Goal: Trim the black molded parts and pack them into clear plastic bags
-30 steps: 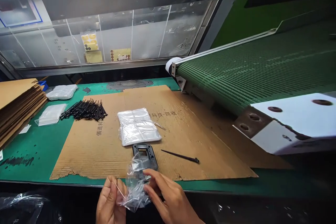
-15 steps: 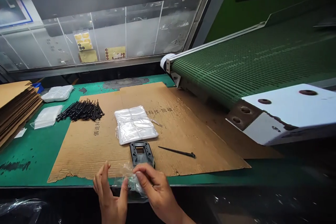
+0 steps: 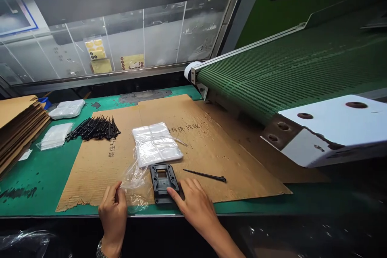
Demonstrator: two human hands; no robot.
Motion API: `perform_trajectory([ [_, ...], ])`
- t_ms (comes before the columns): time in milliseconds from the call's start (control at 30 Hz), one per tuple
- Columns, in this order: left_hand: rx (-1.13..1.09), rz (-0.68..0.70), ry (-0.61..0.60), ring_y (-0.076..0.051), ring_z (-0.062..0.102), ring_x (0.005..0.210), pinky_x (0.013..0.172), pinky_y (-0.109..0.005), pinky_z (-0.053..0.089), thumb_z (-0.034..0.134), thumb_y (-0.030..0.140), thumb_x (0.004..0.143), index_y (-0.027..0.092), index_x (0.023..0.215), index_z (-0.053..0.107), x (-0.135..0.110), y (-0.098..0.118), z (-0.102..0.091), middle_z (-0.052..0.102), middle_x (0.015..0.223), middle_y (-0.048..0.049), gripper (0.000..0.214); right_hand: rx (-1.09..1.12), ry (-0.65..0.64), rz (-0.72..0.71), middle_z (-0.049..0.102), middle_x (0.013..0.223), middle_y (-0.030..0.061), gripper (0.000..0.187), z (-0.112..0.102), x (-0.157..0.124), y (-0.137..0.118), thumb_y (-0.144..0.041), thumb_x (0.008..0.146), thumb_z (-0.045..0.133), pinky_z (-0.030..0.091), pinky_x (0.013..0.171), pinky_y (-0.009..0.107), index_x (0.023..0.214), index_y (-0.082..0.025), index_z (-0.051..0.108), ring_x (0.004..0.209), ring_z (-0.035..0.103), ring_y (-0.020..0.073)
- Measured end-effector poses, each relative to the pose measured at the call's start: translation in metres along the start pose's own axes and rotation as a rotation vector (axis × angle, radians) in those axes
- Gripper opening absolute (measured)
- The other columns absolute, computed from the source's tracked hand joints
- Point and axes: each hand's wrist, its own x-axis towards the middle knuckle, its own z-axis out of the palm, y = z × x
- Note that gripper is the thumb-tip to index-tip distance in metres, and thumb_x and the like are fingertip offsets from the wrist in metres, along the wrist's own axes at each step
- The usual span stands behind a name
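Black moulded plastic should make the windowed plate (image 3: 163,188) stiff and fairly light, best held by its side edges; round-cornered, it lies near the front of the cardboard sheet (image 3: 90,177). The right hand (image 3: 198,203) rests its thumb there, grip unclear; the left hand (image 3: 113,206) pinches a limp, crumpled clear bag (image 3: 134,179).

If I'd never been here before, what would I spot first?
Probably the big green conveyor belt, which slants across the right side of the picture. Next might be the spiky heap of thin black sticks at the left edge of the cardboard sheet. At the front, the right hand touches a black plastic piece, while the left hand holds a crinkly clear bag beside it.
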Motion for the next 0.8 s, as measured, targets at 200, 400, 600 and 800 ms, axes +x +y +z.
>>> perform_trajectory([
  [200, 0.054, -0.088, -0.079, -0.022, 0.063, 0.052, 0.049, -0.029, 0.043, 0.045, 0.029, 0.078, 0.011, 0.086, 0.069, 0.003, 0.003, 0.0, 0.067, 0.059, -0.0087, 0.031, 0.732, -0.185, 0.466, 0.054, 0.062, 0.0004, 0.05, -0.015, -0.014, 0.002, -0.069, 0.076, 0.042, 0.044, 0.054, 0.029, 0.076, -0.021, 0.053, 0.056, 0.051, 0.017],
  [400, 0.01, -0.09, -0.236, -0.019, 0.056, 0.047, 0.048, -0.028, 0.038, 0.045, 0.033, 0.08, 0.013, 0.089, 0.068, 0.006, 0.015, 0.0, 0.061, 0.052, -0.0034, 0.033, 1.27, -0.641, 0.553, 0.042, 0.052, -0.0069, 0.053, -0.028, -0.044, -0.019, -0.069, 0.063, 0.061, 0.024, 0.032, 0.015, 0.075, -0.019, 0.052, 0.036, 0.03, 0.0038],
  [600, -0.16, 0.056, -0.512, -0.012, 0.049, 0.045, 0.046, -0.021, 0.039, 0.047, 0.034, 0.083, 0.017, 0.091, 0.067, -0.001, 0.014, -0.007, 0.053, 0.049, 0.0036, 0.028, 1.327, -0.554, 0.708, 0.041, 0.059, -0.0074, 0.051, -0.015, -0.039, -0.038, -0.063, 0.063, 0.067, 0.017, 0.032, 0.011, 0.073, -0.016, 0.051, 0.04, 0.024, 0.0005],
  [800, 0.027, 0.29, -0.357, -0.017, 0.057, 0.064, 0.06, -0.029, 0.047, 0.044, 0.023, 0.086, 0.015, 0.1, 0.062, -0.016, 0.011, -0.008, 0.064, 0.073, -0.0058, 0.024, 1.209, -0.411, 0.682, 0.046, 0.058, -0.0057, 0.061, 0.01, -0.051, -0.037, -0.063, 0.064, 0.065, 0.033, 0.039, 0.016, 0.102, -0.016, 0.053, 0.048, 0.041, 0.0075],
])
